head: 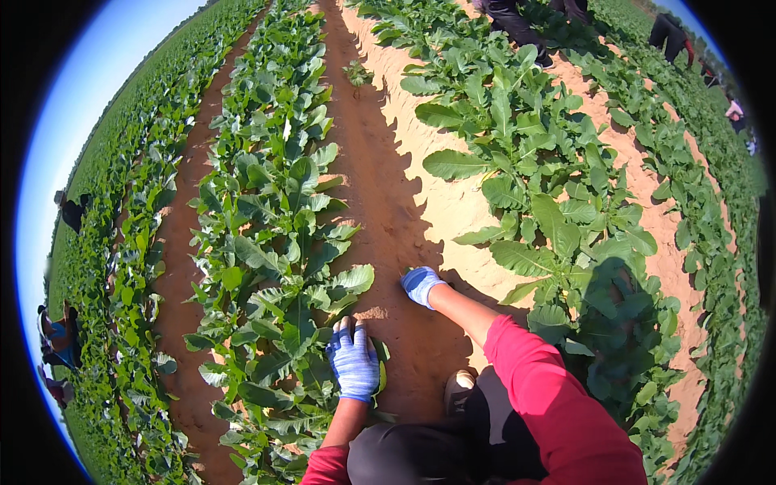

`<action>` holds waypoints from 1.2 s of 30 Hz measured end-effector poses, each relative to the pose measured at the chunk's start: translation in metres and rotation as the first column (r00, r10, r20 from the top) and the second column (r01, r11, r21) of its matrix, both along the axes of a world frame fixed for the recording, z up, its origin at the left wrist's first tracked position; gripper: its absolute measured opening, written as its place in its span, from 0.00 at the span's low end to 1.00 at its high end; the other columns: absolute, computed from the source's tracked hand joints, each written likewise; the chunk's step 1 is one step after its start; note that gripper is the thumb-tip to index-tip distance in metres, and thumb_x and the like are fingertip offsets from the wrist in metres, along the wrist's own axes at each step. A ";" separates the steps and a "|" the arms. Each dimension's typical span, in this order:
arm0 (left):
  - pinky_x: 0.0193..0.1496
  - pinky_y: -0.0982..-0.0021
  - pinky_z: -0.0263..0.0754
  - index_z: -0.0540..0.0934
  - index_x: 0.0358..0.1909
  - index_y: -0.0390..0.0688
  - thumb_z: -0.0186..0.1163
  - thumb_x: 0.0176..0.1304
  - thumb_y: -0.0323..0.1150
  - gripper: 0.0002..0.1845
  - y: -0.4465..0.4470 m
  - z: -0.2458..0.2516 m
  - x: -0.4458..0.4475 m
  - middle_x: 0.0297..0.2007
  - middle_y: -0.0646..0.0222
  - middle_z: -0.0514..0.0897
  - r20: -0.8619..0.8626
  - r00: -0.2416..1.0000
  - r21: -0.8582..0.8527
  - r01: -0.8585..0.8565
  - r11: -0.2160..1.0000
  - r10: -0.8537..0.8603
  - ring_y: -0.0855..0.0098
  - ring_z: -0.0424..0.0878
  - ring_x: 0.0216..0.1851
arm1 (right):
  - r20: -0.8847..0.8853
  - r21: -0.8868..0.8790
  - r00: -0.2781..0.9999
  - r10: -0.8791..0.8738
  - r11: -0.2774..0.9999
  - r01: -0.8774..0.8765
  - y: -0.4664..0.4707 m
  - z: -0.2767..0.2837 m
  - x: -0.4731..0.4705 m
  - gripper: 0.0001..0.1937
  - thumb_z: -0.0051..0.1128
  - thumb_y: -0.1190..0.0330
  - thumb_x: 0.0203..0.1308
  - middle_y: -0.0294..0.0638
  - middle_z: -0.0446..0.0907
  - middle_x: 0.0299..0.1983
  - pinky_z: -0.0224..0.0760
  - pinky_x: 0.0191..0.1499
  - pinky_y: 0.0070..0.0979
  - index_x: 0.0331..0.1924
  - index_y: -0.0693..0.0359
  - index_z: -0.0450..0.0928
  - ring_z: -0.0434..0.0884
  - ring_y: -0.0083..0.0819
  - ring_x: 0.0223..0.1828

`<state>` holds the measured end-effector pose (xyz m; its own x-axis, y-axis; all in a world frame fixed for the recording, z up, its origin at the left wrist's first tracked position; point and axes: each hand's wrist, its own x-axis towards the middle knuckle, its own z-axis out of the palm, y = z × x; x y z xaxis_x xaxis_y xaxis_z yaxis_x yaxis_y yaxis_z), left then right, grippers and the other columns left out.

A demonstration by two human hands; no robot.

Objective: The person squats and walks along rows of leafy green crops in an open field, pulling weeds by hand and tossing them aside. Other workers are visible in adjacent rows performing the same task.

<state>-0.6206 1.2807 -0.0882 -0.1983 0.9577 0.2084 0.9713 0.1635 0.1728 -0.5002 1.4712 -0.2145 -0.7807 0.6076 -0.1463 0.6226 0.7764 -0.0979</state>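
Observation:
My left hand point(353, 362), in a blue-and-white knit glove, rests back up at the edge of the left row of leafy green plants point(297, 303). Its fingers are stretched out and slightly apart over the leaves, and leaf edges show from beneath the palm. Over the sandy furrow point(388, 339) is my right hand point(420, 286), gloved the same way, with its arm reaching across from the right. Its fingers are bent and mostly hidden behind the hand. A small greenish bit shows at the fingertips, too small to identify.
A second leafy row point(533, 236) grows right of the furrow. Further up the furrow lies a small plant point(357, 73). My shoe point(459, 388) stands on the soil by my knees. Other people bend among the rows, including one in dark trousers point(515, 24) and another point(60, 336) at left.

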 end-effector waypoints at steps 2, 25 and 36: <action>0.53 0.54 0.60 0.71 0.48 0.40 0.50 0.55 0.32 0.18 -0.001 0.000 0.000 0.52 0.54 0.69 -0.030 0.999 0.020 0.012 1.000 -0.011 0.53 0.65 0.53 | 0.104 -0.141 0.990 0.094 0.987 -0.079 -0.012 0.008 0.010 0.07 0.54 0.73 0.42 0.46 0.81 0.29 0.73 0.31 0.35 0.27 0.59 0.82 0.81 0.41 0.31; 0.54 0.55 0.59 0.72 0.48 0.42 0.49 0.55 0.33 0.17 -0.007 -0.013 -0.002 0.52 0.56 0.69 -0.041 0.999 0.067 0.013 0.998 -0.010 0.55 0.64 0.55 | -0.166 -0.218 0.971 -0.169 0.967 0.131 -0.203 0.178 0.182 0.14 0.44 0.60 0.56 0.41 0.75 0.44 0.61 0.50 0.36 0.41 0.57 0.74 0.71 0.37 0.48; 0.54 0.58 0.61 0.73 0.45 0.43 0.52 0.53 0.34 0.16 -0.005 -0.027 -0.009 0.52 0.58 0.70 -0.070 0.997 0.101 0.033 0.994 -0.026 0.58 0.65 0.55 | -0.286 -0.260 0.936 -0.207 0.956 0.132 -0.200 0.173 0.182 0.14 0.44 0.60 0.55 0.44 0.77 0.35 0.65 0.46 0.38 0.35 0.60 0.77 0.74 0.42 0.41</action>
